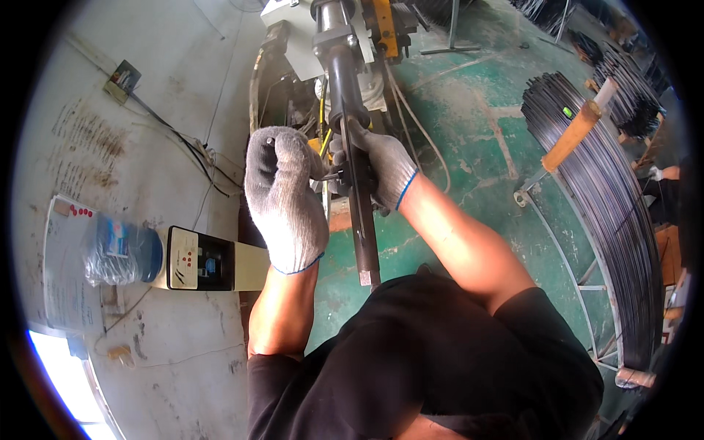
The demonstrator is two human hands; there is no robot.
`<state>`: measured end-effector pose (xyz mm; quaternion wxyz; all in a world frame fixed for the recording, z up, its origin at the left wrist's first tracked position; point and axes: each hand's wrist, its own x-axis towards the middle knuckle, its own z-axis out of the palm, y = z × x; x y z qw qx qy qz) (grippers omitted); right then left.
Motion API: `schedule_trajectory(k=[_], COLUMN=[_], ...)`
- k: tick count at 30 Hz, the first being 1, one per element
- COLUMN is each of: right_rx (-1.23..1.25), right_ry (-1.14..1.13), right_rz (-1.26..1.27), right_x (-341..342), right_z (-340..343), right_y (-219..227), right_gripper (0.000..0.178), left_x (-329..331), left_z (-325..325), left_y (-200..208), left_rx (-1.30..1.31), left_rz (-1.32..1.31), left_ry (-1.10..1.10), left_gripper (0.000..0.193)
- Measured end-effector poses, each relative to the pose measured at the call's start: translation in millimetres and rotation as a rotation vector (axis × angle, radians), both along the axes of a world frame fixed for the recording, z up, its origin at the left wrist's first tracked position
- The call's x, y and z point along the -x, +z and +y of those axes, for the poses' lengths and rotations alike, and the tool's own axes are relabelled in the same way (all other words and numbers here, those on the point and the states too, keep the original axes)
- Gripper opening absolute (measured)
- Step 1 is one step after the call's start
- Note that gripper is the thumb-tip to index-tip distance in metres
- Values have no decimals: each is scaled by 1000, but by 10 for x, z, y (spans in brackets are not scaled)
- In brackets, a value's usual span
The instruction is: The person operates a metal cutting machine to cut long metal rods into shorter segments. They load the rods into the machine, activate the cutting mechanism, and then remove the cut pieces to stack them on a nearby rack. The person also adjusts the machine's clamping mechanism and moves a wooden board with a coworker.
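Both of my hands wear grey knitted gloves with blue cuffs. My left hand (284, 194) is closed in a fist to the left of a long dark steel bar (363, 235). A small round metal end pokes out at the top of this fist, and a thin metal rod (334, 176) reaches from its right side to the bar. Whether these are one tool I cannot tell. My right hand (381, 163) wraps around the bar from the right, its fingers partly hidden behind it. The bar runs toward me from a dark machine cylinder (345, 77).
Behind the cylinder stand a pale machine housing (293, 37) and a yellow part (385, 29), with hoses below. A water dispenser (213, 260) stands by the left wall. To the right, a metal rack (583, 286) carries bundled dark rods (598, 191). The floor (469, 147) is worn green.
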<state>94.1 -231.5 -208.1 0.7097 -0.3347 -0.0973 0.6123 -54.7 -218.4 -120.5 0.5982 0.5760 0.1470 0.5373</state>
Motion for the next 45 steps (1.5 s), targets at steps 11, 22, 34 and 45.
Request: schedule_trajectory(k=[11, 22, 34, 45], right_rx=[45, 56, 151, 109], right_ry=[16, 49, 46, 43], right_rz=[-64, -35, 18, 5], right_x=[1, 8, -10, -26], right_z=[12, -2, -74, -65], right_y=[22, -2, 121, 76], right_gripper=[39, 38, 37, 37], left_x=[-3, -400, -605, -858], left_z=[-60, 602, 828, 1196], left_y=[-66, 356, 287, 57], left_rx=[-81, -142, -281, 19], left_rz=[-1, 366, 490, 621], left_ry=[99, 190, 289, 118], left_gripper=[24, 31, 26, 22])
